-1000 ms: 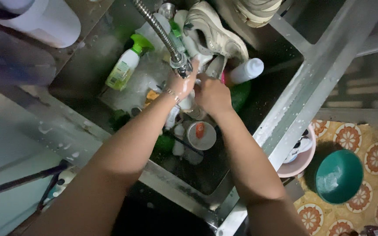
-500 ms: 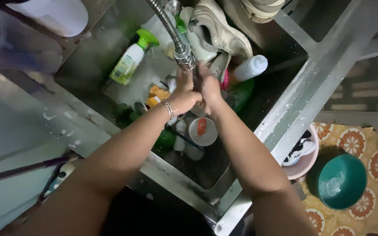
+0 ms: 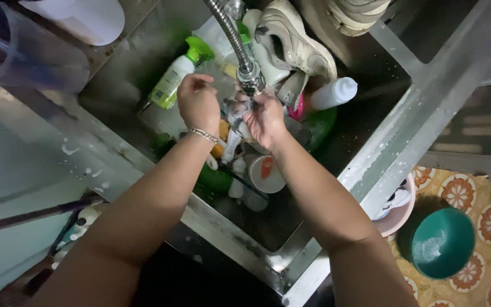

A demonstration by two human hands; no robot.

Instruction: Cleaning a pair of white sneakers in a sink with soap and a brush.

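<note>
My left hand (image 3: 198,103), a thin bracelet on its wrist, is raised with curled fingers just left of the metal faucet nozzle (image 3: 251,78) on its flexible hose. My right hand (image 3: 266,117) is cupped directly under the nozzle. Between the two hands is something small, wet and shiny (image 3: 233,108); I cannot tell whether it is an object or only splashing water. Both hands hover over the steel sink (image 3: 240,227), which is crowded with dishes and bottles.
In the sink lie a green-capped spray bottle (image 3: 171,82), a beige shoe (image 3: 296,45), a white bottle (image 3: 333,94) and a round white lid (image 3: 266,173). A clear jug (image 3: 29,57) stands at left. A green bowl (image 3: 441,241) and pink basin (image 3: 396,210) sit on the patterned floor.
My hands were pressed together under the faucet; now they have parted, the left one lifted up and to the left. The view has shifted slightly.
</note>
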